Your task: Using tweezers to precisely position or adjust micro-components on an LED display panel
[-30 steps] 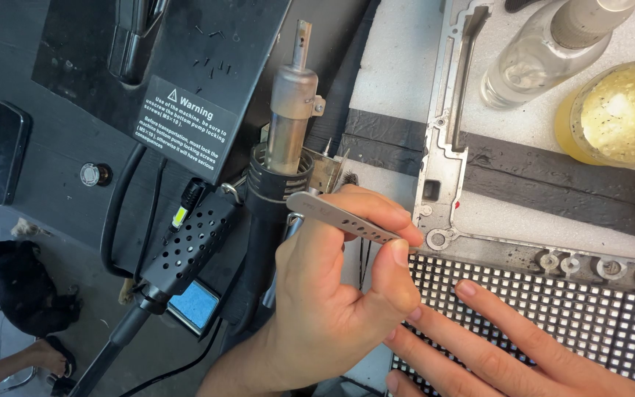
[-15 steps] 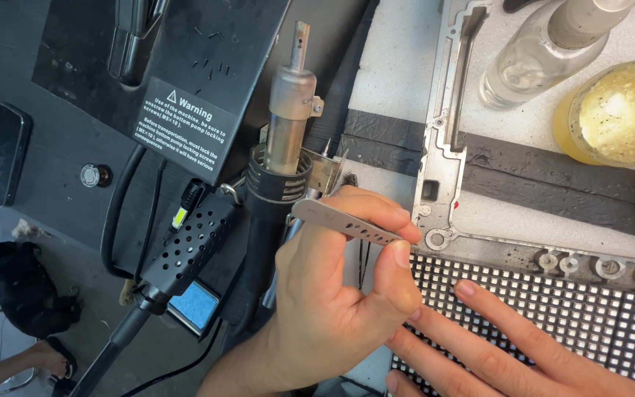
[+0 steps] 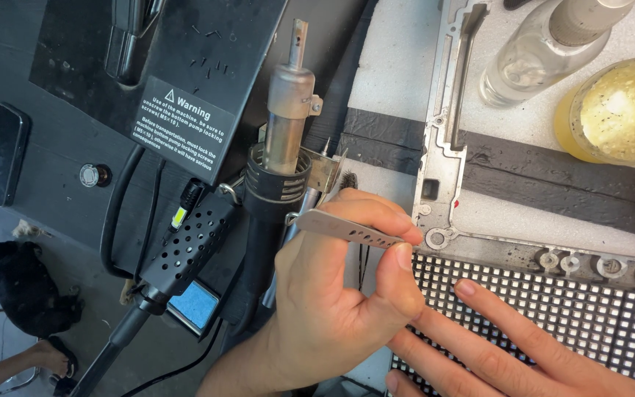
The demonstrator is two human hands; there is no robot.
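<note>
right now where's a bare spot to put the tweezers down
Bare pale bench lies between the black machine and the metal frame. Crowded: the bottle and yellow jar top right, and the dotted panel under the right hand. The left hand holds the tweezers.

Silver tweezers point(image 3: 350, 229); black-and-white dotted panel point(image 3: 597, 312); yellowish, perhaps speckled, jar point(image 3: 619, 110).

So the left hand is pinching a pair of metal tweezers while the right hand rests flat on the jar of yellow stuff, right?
Not quite. The left hand does pinch the metal tweezers, but the right hand rests flat on the dotted grid panel, not on the jar of yellow stuff, which stands apart at the upper right. The head view shows this.
</note>
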